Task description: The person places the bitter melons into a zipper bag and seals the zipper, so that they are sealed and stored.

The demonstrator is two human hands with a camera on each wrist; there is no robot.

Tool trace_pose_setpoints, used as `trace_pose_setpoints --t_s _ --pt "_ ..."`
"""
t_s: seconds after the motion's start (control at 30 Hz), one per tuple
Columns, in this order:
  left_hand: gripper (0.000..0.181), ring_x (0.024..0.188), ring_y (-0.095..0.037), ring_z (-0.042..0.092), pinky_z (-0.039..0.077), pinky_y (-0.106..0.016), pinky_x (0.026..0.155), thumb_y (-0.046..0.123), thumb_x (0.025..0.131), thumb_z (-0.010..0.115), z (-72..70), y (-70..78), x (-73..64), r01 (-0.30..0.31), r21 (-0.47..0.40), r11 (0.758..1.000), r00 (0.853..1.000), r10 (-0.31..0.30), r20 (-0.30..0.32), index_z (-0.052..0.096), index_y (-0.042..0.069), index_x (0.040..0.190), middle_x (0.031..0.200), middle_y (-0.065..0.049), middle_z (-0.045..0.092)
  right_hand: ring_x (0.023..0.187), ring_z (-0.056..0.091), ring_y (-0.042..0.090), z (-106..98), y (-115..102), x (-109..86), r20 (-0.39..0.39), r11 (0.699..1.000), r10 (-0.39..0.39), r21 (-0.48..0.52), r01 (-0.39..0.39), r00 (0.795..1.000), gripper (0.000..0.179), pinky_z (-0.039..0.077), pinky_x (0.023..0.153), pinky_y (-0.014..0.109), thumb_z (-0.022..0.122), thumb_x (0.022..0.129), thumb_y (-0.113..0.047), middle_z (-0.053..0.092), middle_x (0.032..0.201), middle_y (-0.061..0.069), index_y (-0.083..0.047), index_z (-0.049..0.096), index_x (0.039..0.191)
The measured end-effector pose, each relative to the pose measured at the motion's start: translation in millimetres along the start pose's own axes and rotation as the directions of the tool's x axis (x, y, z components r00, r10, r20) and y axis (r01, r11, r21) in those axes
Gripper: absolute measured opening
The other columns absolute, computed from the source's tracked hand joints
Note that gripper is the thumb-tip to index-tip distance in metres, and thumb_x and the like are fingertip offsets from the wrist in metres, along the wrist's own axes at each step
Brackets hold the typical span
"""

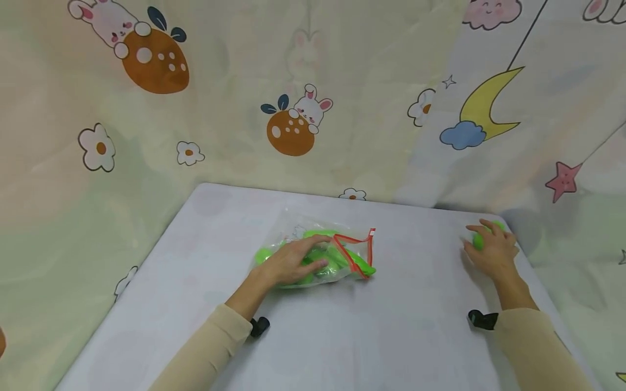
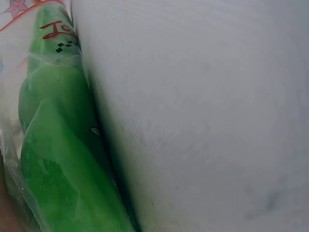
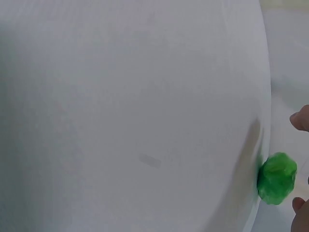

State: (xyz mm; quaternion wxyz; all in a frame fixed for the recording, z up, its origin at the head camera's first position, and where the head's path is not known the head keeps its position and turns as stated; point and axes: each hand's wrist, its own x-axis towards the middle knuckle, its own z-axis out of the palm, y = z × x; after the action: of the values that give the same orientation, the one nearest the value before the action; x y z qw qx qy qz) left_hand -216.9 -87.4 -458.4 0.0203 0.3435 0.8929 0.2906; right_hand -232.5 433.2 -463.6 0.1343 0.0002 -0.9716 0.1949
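Observation:
A clear zip bag (image 1: 337, 271) with red edging at its mouth lies on the table, several bright green things inside it. My left hand (image 1: 293, 262) rests across the top of the bag, fingers extended. In the left wrist view, smooth green shapes (image 2: 58, 164) show through the plastic, one with red lettering and small dark checks. At the far right corner, my right hand (image 1: 495, 252) is spread over a green lumpy thing (image 3: 276, 179). Its fingertips (image 3: 300, 118) appear apart from that thing in the right wrist view. The hand partly hides it in the head view.
A white-covered table (image 1: 401, 326) fills the foreground, its right edge close beside my right hand. Behind it hangs a patterned cloth (image 1: 367, 108) with rabbits, flowers and a moon. A black wrist strap piece (image 1: 483, 320) sticks out by my right sleeve.

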Motion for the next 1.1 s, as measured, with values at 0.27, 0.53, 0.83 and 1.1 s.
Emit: trace_pose_setpoints --t_s 0.27,0.53,0.83,1.1 --pt "0.058 0.132 -0.022 0.058 0.047 -0.049 0.109 0.057 0.102 0.054 -1.0 0.9 -2.6 0.008 -0.004 1.000 1.000 -0.008 -0.002 0.036 0.040 0.155 0.147 0.003 0.058 0.127 0.015 0.071 -6.3 6.0 1.0 0.071 0.991 0.134 -0.028 -0.132 0.989 0.057 0.023 0.089 0.079 0.054 0.098 -0.027 0.010 0.158 0.037 -0.001 0.040 0.147" --pt "0.058 0.134 -0.021 0.057 0.046 -0.049 0.110 0.057 0.103 0.053 -0.6 -1.1 -1.8 0.008 -0.009 1.000 1.000 -0.008 0.002 0.035 0.041 0.155 0.147 0.005 0.058 0.126 0.009 0.075 -7.2 9.1 -4.4 0.210 0.967 0.256 -0.052 -0.250 0.944 0.079 0.022 0.091 0.082 0.054 0.098 -0.033 0.003 0.147 0.051 0.004 0.015 0.156" --pt "0.057 0.134 -0.022 0.057 0.046 -0.049 0.109 0.056 0.103 0.055 0.8 -0.2 -0.2 0.027 -0.008 1.000 1.000 -0.027 0.009 0.036 0.039 0.154 0.147 0.003 0.058 0.119 0.031 0.073 -7.9 14.4 -6.8 0.154 0.975 0.214 0.032 -0.221 0.965 0.068 0.039 0.088 0.078 0.058 0.097 -0.019 0.009 0.147 0.048 0.007 0.024 0.150" --pt "0.058 0.135 -0.021 0.056 0.046 -0.047 0.110 0.057 0.102 0.055 -2.3 -1.5 1.3 0.034 -0.020 0.999 0.999 -0.034 0.005 0.036 0.042 0.154 0.149 0.004 0.056 0.120 0.036 0.067 0.2 7.3 -8.4 0.122 0.988 0.118 0.089 -0.129 0.985 0.066 0.038 0.092 0.073 0.060 0.090 -0.006 0.019 0.144 0.045 0.007 0.032 0.149"
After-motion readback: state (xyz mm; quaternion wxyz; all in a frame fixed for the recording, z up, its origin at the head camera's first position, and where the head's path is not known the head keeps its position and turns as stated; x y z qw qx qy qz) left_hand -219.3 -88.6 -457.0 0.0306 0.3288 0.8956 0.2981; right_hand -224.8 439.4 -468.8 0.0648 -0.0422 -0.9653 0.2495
